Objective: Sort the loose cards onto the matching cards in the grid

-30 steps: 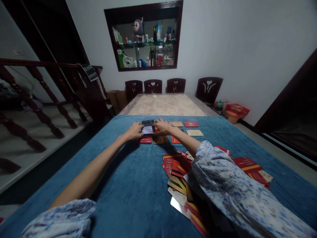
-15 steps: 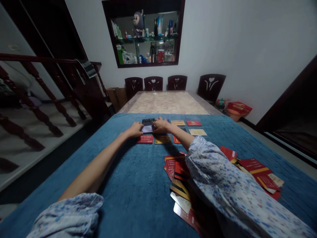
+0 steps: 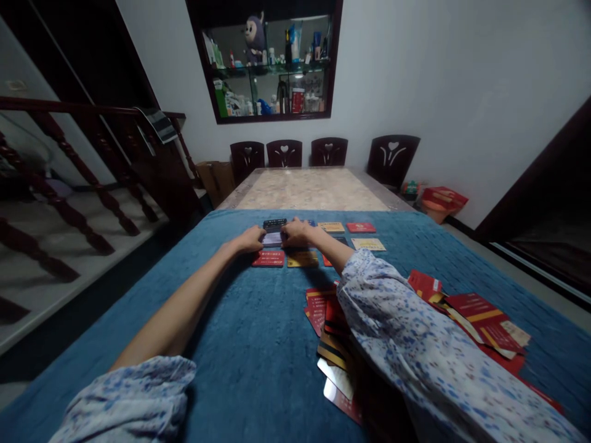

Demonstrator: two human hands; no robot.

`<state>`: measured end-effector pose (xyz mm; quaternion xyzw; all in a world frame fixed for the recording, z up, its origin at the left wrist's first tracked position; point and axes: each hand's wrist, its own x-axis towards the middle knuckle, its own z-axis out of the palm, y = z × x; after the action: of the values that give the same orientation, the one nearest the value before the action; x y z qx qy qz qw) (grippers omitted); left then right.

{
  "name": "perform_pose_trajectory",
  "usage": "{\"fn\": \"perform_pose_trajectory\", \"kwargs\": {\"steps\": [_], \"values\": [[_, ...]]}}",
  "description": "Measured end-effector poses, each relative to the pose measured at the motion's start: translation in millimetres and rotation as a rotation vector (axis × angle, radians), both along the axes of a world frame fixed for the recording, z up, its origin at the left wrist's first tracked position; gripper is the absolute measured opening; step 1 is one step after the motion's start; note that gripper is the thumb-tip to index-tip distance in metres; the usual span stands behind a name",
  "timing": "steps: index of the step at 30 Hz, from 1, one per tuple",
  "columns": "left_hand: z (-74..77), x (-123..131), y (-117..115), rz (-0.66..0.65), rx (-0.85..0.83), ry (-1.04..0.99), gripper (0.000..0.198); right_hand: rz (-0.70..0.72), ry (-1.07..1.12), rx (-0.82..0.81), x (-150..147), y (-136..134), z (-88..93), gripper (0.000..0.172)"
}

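Observation:
My left hand [image 3: 252, 239] and my right hand [image 3: 295, 232] reach to the far part of the blue cloth. Between them lies a pale purple card [image 3: 272, 239], with the fingers of each hand closed at its left and right edges. Just behind it is a black card [image 3: 274, 223]. A red card [image 3: 268, 259] and a gold card [image 3: 302, 259] lie on the near side of my hands. Under my right forearm an orange card [image 3: 327, 261] and a dark card [image 3: 342, 240] are partly hidden. My right hand hides most of a blue card [image 3: 311, 223].
To the right lie a yellow card [image 3: 330, 227], a red-and-white card [image 3: 361, 227] and a cream card [image 3: 368, 244]. Loose cards [image 3: 333, 351] spread out near my right arm, and another pile [image 3: 480, 317] lies farther right. Chairs [image 3: 329, 152] stand at the table's far end.
Both hands stay at the pale purple card, with only a slight shift of the right fingers. The whole view has moved a little.

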<state>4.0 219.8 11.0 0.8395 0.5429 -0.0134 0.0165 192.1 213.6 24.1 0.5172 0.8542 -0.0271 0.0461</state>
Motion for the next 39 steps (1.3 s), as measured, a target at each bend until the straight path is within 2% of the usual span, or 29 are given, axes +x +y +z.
{"fn": "perform_pose_trajectory", "kwargs": {"steps": [2,7,18,23,26,30,34,39], "values": [[0.2,0,1,-0.002,-0.006,-0.006,0.035,-0.011,0.001,-0.009,-1,1,0.0,0.045],[-1.5,-1,3,-0.009,-0.005,-0.045,0.039,-0.021,0.013,-0.010,-4,-2,0.6,0.037],[-3.8,-4,0,-0.022,0.016,-0.084,0.049,0.001,-0.009,0.014,-5,-12,5.8,0.036],[-2.2,-9,-3,-0.016,0.046,-0.108,0.059,0.021,-0.011,0.067,2,-15,8.6,0.047],[-1.0,-11,-8,-0.035,0.083,-0.158,0.056,0.030,0.002,0.137,14,-19,11.3,0.050],[0.7,-8,-19,-0.054,0.165,-0.255,0.046,0.039,0.013,0.206,33,-29,17.3,0.040],[1.8,2,-31,-0.096,0.258,-0.350,0.030,0.041,0.024,0.244,51,-46,24.2,0.026],[1.6,20,-46,-0.135,0.314,-0.419,0.023,0.019,0.035,0.307,71,-72,29.3,0.026]]}}
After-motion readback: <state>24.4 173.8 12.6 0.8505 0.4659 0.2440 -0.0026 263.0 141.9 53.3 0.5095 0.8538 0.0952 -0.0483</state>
